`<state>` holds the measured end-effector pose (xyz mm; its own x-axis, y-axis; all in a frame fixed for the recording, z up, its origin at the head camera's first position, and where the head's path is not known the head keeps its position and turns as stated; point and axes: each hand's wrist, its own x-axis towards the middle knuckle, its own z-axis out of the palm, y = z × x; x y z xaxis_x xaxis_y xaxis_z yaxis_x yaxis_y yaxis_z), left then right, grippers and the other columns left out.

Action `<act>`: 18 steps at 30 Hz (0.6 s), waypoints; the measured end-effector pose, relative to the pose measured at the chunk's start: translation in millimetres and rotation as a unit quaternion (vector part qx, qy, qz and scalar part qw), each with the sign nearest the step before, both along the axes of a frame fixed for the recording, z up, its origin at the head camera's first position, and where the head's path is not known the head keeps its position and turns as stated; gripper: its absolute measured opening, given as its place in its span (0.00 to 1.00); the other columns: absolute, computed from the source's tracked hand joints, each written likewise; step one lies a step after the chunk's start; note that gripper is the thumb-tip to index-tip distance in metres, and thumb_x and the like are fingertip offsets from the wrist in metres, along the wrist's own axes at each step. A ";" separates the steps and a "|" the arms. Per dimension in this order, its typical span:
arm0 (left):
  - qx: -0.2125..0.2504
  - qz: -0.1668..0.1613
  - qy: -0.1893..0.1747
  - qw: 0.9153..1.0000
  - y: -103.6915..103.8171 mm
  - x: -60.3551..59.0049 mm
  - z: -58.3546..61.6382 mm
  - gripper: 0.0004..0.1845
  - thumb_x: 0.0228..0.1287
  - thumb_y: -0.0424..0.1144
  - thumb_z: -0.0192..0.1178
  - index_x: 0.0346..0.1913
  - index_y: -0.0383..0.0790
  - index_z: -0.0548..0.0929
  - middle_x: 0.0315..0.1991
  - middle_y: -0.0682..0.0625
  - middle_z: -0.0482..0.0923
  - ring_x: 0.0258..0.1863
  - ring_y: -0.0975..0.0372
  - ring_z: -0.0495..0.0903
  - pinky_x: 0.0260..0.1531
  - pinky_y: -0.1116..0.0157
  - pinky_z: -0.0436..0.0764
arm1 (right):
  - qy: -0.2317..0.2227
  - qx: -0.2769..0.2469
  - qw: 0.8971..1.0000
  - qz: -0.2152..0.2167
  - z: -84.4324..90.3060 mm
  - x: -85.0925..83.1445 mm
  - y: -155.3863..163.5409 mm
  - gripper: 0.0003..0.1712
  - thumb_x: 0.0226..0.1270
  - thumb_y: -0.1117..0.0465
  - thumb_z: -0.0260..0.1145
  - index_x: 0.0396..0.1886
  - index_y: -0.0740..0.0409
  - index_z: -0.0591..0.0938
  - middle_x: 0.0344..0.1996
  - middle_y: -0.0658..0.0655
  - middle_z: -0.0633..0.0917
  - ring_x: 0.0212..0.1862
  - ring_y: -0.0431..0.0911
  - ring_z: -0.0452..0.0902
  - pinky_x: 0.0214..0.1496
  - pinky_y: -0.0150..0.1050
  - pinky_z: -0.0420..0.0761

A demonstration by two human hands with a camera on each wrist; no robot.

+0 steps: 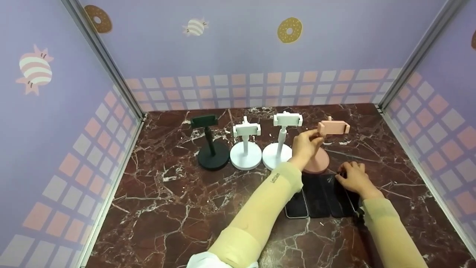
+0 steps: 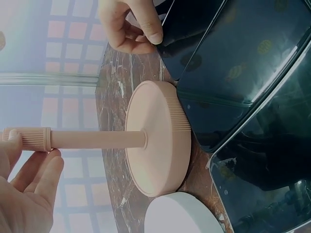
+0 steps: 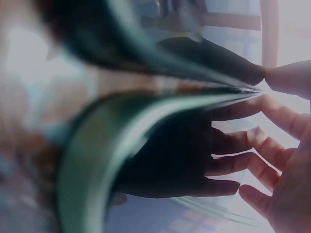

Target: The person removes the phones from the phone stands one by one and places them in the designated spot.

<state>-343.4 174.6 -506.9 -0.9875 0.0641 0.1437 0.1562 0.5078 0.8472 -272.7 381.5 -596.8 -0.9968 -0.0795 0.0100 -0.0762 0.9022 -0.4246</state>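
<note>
A pink phone stand (image 1: 322, 149) is the rightmost of a row of stands on the marble table. My left hand (image 1: 312, 139) pinches its pole just below the clamp. In the left wrist view its fingers (image 2: 34, 167) hold the ribbed collar (image 2: 29, 139) above the round base (image 2: 158, 141). Several dark phones (image 1: 318, 195) lie flat side by side in front of the base. My right hand (image 1: 351, 178) grips the far end of the rightmost phone (image 1: 347, 203). In the blurred right wrist view, fingers (image 3: 257, 162) curl under that phone (image 3: 165, 155), with the thumb on its edge.
Left of the pink stand are two white stands (image 1: 277, 147) (image 1: 245, 149) and a black stand (image 1: 212, 149). Patterned walls close the table (image 1: 167, 208) on the left, back and right. A white base (image 2: 180, 213) sits close beside the pink base.
</note>
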 end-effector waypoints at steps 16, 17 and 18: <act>0.021 -0.016 0.032 0.999 -6.3 3.6 1.5 0.14 0.66 0.47 0.70 0.51 0.47 0.90 0.44 0.55 0.92 0.45 0.65 0.89 0.48 0.74 0.82 | -0.012 -0.012 1.000 -0.013 19.8 -6.1 -23.1 0.34 0.76 0.46 0.63 0.66 0.69 0.70 0.61 0.78 0.72 0.66 0.73 0.59 0.57 0.77 0.67; 0.021 -0.017 0.036 0.999 -8.0 4.3 1.8 0.14 0.66 0.48 0.70 0.51 0.47 0.90 0.44 0.54 0.92 0.45 0.64 0.89 0.47 0.74 0.82 | -0.013 -0.012 1.000 -0.014 21.0 -6.6 -24.9 0.36 0.76 0.46 0.63 0.69 0.69 0.69 0.64 0.78 0.71 0.67 0.74 0.57 0.59 0.78 0.66; 0.018 -0.017 0.041 0.999 -9.9 5.0 1.7 0.14 0.66 0.49 0.70 0.51 0.48 0.90 0.44 0.54 0.92 0.44 0.64 0.89 0.46 0.74 0.82 | -0.013 -0.013 1.000 -0.015 21.9 -7.1 -26.8 0.38 0.76 0.46 0.63 0.71 0.69 0.67 0.66 0.79 0.69 0.69 0.74 0.56 0.61 0.79 0.65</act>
<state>-338.5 164.7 -505.2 -0.9697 0.0913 0.2265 0.2425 0.4705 0.8484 -279.8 354.7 -574.9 -0.9986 -0.0502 -0.0151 -0.0381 0.8925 -0.4494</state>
